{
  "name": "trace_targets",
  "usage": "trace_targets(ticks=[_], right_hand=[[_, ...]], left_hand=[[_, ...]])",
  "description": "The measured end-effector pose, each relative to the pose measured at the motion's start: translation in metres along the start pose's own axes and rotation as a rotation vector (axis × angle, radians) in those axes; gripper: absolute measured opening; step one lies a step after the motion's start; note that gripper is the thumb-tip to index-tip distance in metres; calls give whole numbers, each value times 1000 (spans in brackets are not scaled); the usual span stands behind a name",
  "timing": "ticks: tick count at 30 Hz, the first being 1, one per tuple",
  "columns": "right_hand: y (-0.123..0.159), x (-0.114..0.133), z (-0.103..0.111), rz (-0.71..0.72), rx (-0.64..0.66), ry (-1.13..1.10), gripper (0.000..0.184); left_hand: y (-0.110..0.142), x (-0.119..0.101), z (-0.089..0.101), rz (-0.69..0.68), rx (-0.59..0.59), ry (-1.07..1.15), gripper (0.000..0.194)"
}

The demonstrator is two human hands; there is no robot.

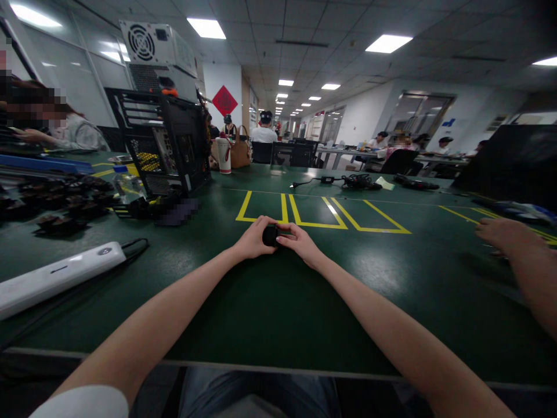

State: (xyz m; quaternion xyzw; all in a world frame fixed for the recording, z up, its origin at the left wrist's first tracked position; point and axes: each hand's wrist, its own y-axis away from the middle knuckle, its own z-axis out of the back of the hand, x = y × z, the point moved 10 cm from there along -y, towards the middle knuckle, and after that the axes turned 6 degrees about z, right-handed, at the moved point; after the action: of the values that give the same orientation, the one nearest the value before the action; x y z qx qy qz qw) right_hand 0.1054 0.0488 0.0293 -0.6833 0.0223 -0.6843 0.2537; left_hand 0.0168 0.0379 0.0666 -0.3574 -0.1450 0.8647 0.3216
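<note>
A small black rounded object (pixel 270 235) is between my two hands, low over the green table (pixel 270 313). Its exact kind I cannot make out. My left hand (pixel 255 239) is wrapped around its left side, with the fingers over the top. From the right, my right hand (pixel 300 242) pinches its edge with thumb and fingers. Part of the object is hidden behind the fingers. Just beyond my hands, yellow tape outlines (pixel 319 225) mark the table surface.
A black computer case (pixel 174 139) with a power supply (pixel 156 46) on top stands at the left. Nearer lie black parts (pixel 61 220) and a white power strip (pixel 65 278). Black cables (pixel 359 182) lie at the back. Another person's hand (pixel 505 235) reaches in from the right.
</note>
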Motion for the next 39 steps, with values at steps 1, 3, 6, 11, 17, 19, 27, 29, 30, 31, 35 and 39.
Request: trace_targets(ticks=[1,3,6,11,17,19,27,29,30,31,35,39], right_hand=[[0,2,0,17,-1,0,34],[0,5,-1,29,-8,3,31],[1,5,1,4,-36,10,24],[1,3,2,-22,-32,29,27],[2,0,1,-40,-2,10,34],[2,2,0,-13,4,6,34],[2,4,-1,-7,-6,10,26],[1,3,1,-6,-13,22,28],[0,2,1,-11,-17,26,31],[0,0,2,-22,-16,31,33],[0,-4,0,-53,20,30,37],[2,3,-3,2,45,7,39]], left_hand=[[0,0,0,3,0,-1,54],[0,0,0,13,2,1,54],[0,1,0,23,4,2,55],[0,2,0,16,8,-1,54],[1,1,1,15,9,10,54],[1,0,1,13,9,16,53],[1,-1,1,2,13,9,54],[0,-1,1,-8,1,6,55],[0,0,1,-12,-5,6,55],[0,0,1,-14,-9,7,55],[-1,1,0,-10,-4,8,55],[-1,2,0,2,-2,0,55]])
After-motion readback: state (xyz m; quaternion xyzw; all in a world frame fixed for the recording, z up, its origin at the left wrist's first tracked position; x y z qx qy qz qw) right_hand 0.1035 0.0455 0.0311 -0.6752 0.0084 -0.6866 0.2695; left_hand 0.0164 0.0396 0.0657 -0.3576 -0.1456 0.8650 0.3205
